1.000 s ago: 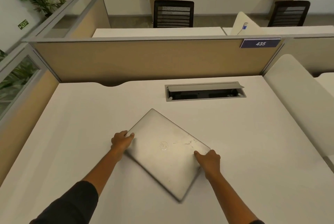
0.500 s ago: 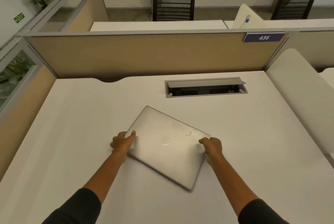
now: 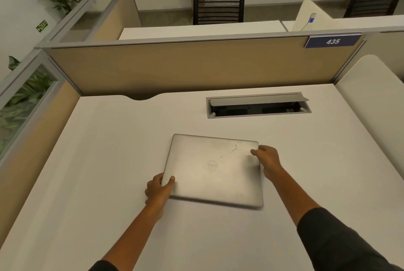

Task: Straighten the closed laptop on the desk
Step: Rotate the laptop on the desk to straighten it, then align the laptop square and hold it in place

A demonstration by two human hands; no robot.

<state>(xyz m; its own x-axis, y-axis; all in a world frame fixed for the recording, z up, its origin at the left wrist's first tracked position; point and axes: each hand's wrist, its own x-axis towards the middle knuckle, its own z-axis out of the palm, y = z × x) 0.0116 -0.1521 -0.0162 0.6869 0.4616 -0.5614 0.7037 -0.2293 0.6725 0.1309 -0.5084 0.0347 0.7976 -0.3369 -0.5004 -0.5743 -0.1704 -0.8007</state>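
A closed silver laptop with a round logo and some scratches on its lid lies flat on the white desk. Its edges run nearly parallel to the desk's back edge, with a slight tilt left. My left hand grips the laptop's near left corner, thumb on the lid. My right hand holds the far right corner, fingers curled on its edge. Both sleeves are dark.
An open cable box is set into the desk behind the laptop. A beige partition with a blue sign reading 435 closes the back. A side partition stands on the left and a white curved panel on the right.
Both hands have turned the laptop anticlockwise from a diagonal, diamond-like position to nearly square with the desk. The right hand moved away from me, the left hand towards me.
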